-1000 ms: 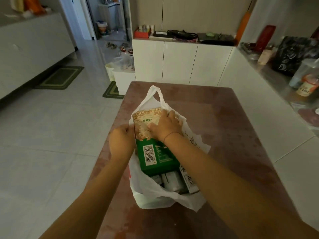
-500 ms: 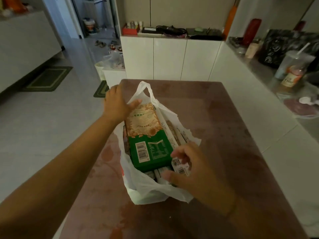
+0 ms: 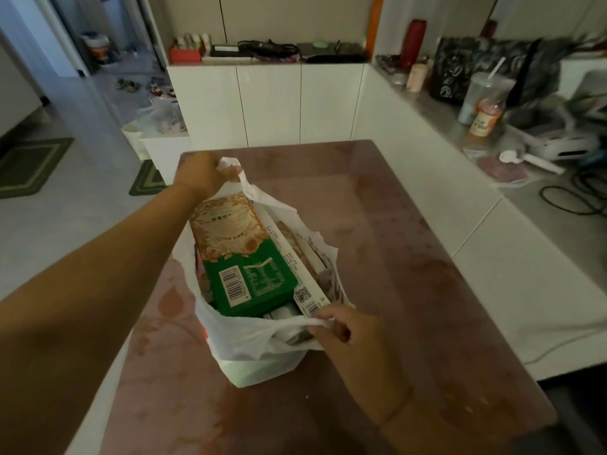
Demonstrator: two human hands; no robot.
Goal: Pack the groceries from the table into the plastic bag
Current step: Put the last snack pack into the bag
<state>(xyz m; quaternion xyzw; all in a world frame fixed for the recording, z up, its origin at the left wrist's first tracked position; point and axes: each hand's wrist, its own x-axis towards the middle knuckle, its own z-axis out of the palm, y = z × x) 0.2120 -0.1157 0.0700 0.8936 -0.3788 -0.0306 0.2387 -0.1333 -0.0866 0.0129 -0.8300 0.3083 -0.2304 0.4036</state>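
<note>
Groceries are sitting packed inside the white plastic bag (image 3: 249, 339), which is standing on the reddish-brown bench (image 3: 410, 257), toward its left half. A green and gold carton (image 3: 243, 257) is lying uppermost in the bag, barcode facing up, its gold end pointing toward the far handle. A long white box (image 3: 295, 267) is leaning along the carton's right side, with more packages showing beneath and beside it, too hidden to identify.

The hands are well apart, one at each end of the bag. The left hand (image 3: 203, 172) is reaching across to the far side and is gripping the far handle (image 3: 241, 174), fingers closed around the twisted plastic. The right hand (image 3: 348, 336) is pinching the near handle (image 3: 295, 321) at the bag's near right corner, the plastic stretching taut from its fingertips toward the left. A thin bracelet (image 3: 399, 407) is circling the right wrist.

Behind the bench, white cabinets (image 3: 269, 103) are carrying small clutter on top. To the right, a grey counter (image 3: 437, 103) is holding a clear cup with a straw (image 3: 483, 96), a red bottle (image 3: 413, 42) and a dark patterned bag (image 3: 456, 70).
</note>
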